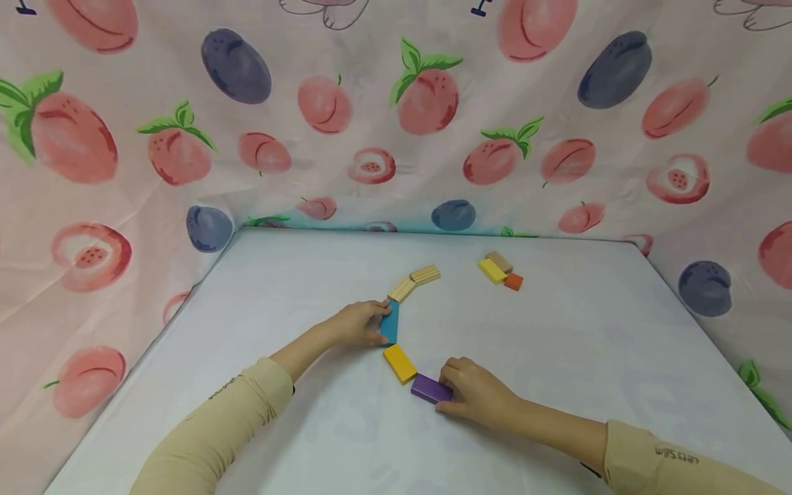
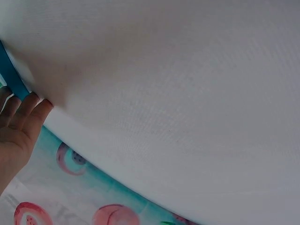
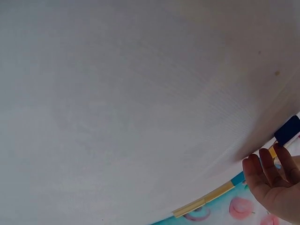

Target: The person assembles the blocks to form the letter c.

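Note:
My left hand [image 1: 357,323] pinches a blue block [image 1: 390,323] by its two ends, with the thumb near and the fingers far. In the left wrist view, the same block [image 2: 11,72] shows at the left edge beside my fingertips. A purple block [image 1: 430,388] lies at the front of a curved row, and my right hand [image 1: 479,392] grips its right end between thumb and fingers. Between these two blocks lies a yellow block [image 1: 400,364]. Beyond the blue one, two plain wooden blocks [image 1: 402,289] [image 1: 425,275] continue the curve. The right wrist view shows my hand [image 3: 274,180] at its right edge.
Toward the back right of the white table [image 1: 557,330] sits a small group: a pale yellow block [image 1: 492,271], a tan block [image 1: 499,261] and an orange block [image 1: 513,282]. A fruit-print cloth [image 1: 383,124] hangs behind the table and along its sides.

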Demonstrator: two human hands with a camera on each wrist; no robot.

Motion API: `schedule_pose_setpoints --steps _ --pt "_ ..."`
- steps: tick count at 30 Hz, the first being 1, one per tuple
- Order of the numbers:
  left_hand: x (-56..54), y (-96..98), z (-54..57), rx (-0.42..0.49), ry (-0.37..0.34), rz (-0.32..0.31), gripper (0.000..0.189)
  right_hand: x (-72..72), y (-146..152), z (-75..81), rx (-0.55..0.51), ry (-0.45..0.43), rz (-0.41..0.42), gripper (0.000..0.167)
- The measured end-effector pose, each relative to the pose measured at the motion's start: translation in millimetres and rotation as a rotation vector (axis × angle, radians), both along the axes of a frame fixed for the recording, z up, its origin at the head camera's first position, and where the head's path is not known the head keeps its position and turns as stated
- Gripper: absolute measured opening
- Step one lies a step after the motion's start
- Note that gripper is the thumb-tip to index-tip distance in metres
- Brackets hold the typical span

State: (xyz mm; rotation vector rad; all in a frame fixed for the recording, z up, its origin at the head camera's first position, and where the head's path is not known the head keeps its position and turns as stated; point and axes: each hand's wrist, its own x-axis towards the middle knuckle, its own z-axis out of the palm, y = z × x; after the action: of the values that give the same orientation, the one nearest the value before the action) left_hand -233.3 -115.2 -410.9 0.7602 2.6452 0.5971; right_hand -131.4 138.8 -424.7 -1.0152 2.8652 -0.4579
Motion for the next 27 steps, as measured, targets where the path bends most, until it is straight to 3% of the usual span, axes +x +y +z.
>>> schedule_pose_setpoints --steps 27 --pt "-2.3 -2.1 -3.6 0.000 0.004 -0.011 0.065 -4.8 0.2 5.2 0.009 -0.061 -0.006 0.030"
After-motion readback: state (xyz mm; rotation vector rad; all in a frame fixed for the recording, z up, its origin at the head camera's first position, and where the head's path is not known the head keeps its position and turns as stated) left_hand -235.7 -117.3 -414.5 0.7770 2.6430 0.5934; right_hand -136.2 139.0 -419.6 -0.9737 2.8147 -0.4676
